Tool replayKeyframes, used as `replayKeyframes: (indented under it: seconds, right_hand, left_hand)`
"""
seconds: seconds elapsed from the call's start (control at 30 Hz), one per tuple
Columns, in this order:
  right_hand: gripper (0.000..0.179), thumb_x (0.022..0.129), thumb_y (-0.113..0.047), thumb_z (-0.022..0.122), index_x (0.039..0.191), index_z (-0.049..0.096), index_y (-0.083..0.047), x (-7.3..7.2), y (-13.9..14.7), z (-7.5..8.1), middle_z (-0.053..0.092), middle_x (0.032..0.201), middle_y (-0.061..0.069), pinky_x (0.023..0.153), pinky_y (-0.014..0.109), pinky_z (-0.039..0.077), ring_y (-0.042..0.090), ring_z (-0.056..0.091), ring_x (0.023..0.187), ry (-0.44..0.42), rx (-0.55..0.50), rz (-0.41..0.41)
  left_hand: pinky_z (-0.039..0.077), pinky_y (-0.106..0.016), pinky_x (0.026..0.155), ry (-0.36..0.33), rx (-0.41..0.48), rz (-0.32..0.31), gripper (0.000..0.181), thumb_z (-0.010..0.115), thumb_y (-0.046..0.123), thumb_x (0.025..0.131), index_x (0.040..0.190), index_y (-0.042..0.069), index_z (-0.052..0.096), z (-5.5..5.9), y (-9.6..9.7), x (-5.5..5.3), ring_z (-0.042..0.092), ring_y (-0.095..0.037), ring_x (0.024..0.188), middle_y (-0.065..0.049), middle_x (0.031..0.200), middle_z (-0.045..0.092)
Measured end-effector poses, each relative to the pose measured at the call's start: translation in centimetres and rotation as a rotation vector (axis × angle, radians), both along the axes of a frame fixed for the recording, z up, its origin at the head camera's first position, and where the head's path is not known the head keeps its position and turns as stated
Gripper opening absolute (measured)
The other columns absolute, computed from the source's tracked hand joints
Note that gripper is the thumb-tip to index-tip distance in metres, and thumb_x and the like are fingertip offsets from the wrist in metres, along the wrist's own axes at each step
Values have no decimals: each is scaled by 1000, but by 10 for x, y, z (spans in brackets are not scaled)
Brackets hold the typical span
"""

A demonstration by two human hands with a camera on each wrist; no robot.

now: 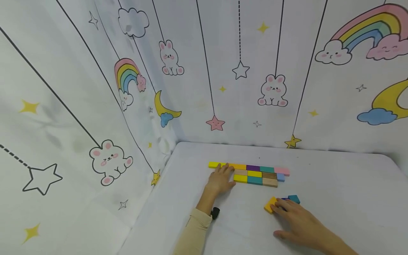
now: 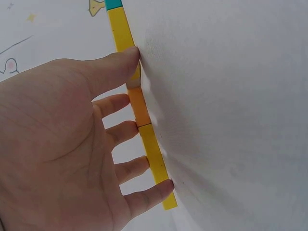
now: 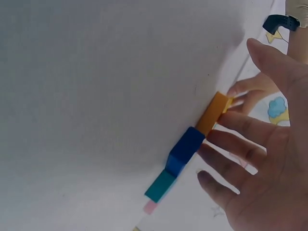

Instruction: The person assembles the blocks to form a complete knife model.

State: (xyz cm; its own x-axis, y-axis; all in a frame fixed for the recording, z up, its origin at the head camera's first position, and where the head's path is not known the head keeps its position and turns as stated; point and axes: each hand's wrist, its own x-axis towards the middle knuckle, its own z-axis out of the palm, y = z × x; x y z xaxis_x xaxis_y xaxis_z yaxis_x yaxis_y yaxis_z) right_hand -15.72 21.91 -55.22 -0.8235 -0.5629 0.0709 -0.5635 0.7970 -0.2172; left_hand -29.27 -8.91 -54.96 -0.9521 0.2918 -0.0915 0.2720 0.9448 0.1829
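Note:
My left hand [image 1: 220, 181] lies over the left end of a set of flat wooden blocks, fingers spread. Its fingertips rest along the yellow block [image 2: 156, 154] and the orange block [image 2: 139, 107]; the thumb touches a yellow block [image 2: 120, 29] of the front row. My right hand [image 1: 299, 221] reaches over three loose blocks nearer me, fingers extended. Fingertips are right at the orange block [image 3: 212, 114] and the dark blue block [image 3: 187, 144], which the hand partly hides in the head view. A teal block [image 1: 294, 199] sits beyond them.
In the back row, purple [image 1: 253, 168], teal [image 1: 267, 169] and pink [image 1: 282, 171] blocks continue to the right. Two shorter rows lie against it, with a brown block [image 1: 269, 175] and a light blue block [image 1: 280, 177]. The white table [image 1: 344, 198] meets a patterned curtain [image 1: 191, 88].

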Motion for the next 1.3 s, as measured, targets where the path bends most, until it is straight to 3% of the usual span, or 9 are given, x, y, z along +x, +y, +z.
replayKeyframes:
  seconds: [0.17,0.43,0.6,0.87,1.1,1.3]
  right_hand:
    - [84,79,-72,77,136,70,-11,-2,-8,2,62,140,7,108,62,47,38,57,129,-1,44,-26]
    - [81,76,-68,82,137,69,-17,-4,-18,0,63,143,5,108,62,47,34,58,129,-85,46,-68]
    - [81,77,-69,81,140,67,-20,-3,-22,-3,62,144,2,112,61,44,32,57,132,-92,48,-57]
    - [81,78,-69,80,139,67,-16,-5,-29,-2,64,139,3,110,62,44,30,59,128,13,28,17]
    - [76,79,-60,84,136,69,-11,-8,-42,4,64,138,6,115,67,36,31,57,131,-27,32,24]
    - [80,79,-61,83,139,67,-11,-11,-50,3,64,140,8,114,66,39,32,58,132,6,71,39]
  left_hand:
    - [36,-58,120,-11,-15,6,64,63,50,102,159,31,39,-6,1,-5,21,-35,158,-1,172,26]
    - [36,-56,121,-18,-44,16,65,62,54,102,159,36,37,-16,0,-10,20,-32,159,3,173,24]
    - [37,-57,120,-18,-34,1,63,62,52,102,158,34,38,-11,1,-6,21,-33,159,3,173,25]
    - [37,-58,120,-5,-26,8,62,63,49,102,157,32,40,-6,1,-3,23,-35,158,0,172,27]
    - [38,-56,119,8,-28,11,62,64,49,102,157,32,42,-6,3,-2,25,-34,157,1,171,29]
    - [37,-56,120,6,-26,16,62,63,49,103,157,32,41,-5,2,-2,24,-34,157,1,171,29]
